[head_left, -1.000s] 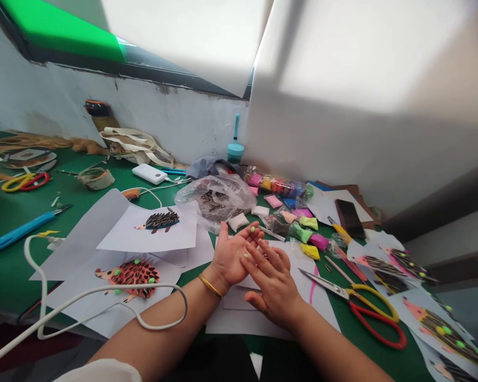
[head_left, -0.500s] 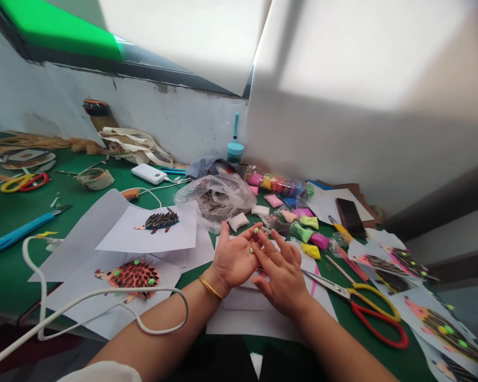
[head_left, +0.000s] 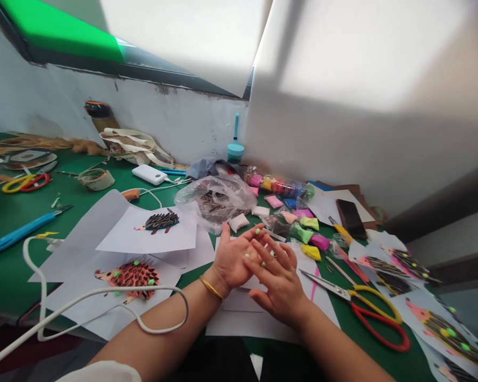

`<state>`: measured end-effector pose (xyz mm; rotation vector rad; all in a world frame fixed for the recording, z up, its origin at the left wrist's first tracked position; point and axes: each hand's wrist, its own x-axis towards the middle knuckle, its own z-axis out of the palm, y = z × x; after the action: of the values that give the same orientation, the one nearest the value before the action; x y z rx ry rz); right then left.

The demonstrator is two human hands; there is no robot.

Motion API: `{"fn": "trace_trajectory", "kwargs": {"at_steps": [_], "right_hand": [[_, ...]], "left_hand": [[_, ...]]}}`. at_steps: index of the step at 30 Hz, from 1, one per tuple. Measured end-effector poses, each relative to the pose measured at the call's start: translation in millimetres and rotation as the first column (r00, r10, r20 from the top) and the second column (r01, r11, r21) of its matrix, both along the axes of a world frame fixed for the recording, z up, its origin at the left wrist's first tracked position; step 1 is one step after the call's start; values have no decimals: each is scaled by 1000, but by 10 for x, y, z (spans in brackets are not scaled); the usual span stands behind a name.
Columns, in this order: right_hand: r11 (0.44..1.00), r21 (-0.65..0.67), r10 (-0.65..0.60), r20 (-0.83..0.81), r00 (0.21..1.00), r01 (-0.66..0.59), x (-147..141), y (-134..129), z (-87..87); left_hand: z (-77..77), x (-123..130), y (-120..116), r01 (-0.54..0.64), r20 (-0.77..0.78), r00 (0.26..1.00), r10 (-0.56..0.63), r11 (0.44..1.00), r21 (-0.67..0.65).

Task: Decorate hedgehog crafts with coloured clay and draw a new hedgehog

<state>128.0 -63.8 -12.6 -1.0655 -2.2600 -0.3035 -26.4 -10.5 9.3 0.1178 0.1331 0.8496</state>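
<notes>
At the left edge of the frame, a blue-handled tool (head_left: 24, 232) lies on the green surface (head_left: 90, 204), with a pair of scissors (head_left: 19, 183) in yellow and red above it. A white cable (head_left: 103, 292) loops across the lower left, passing in front of an orange hedgehog picture (head_left: 133, 276) dotted with green balls. Above that, left of centre, a dark hedgehog picture (head_left: 162, 220) lies on white paper, and a white power bank (head_left: 148, 173) sits higher up. A clear plastic bag (head_left: 235, 191) with dark, striped seeds rests near the middle.

At the centre of the frame, the left hand (head_left: 233, 260) is held palm up, its grip unfolded, with a small green ball (head_left: 257, 232) at its fingertips. A gold bangle (head_left: 211, 288) circles the wrist. Just to the right, the right hand (head_left: 281, 276) reaches across that palm, fingers stretched out and its grip apart, a second green ball (head_left: 247, 256) at a fingertip. More green spots show between its fingers; what they lie on cannot be told. White sheets (head_left: 247, 323) lie beneath both hands.

Right of centre are bright clay packets (head_left: 309, 222), then large scissors (head_left: 349, 293) with parted blades, a dark phone (head_left: 350, 218) above them, and further hedgehog pictures (head_left: 434, 321) at the lower right.
</notes>
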Motion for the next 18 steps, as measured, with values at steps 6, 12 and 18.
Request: {"fn": "trace_trajectory", "kwargs": {"at_steps": [6,12,18], "right_hand": [[1000,-3,-29,-15,999,29,10,15,12],[999,31,-11,-47,999,13,-16,11,45],[999,43,34,-21,999,-33,-20,12,44]], "left_hand": [[-20,8,-11,-17,26,1000,16,999,33],[-19,22,-26,38,0,999,-38,999,33],[-36,15,-15,29,16,999,-29,1000,12]]}}
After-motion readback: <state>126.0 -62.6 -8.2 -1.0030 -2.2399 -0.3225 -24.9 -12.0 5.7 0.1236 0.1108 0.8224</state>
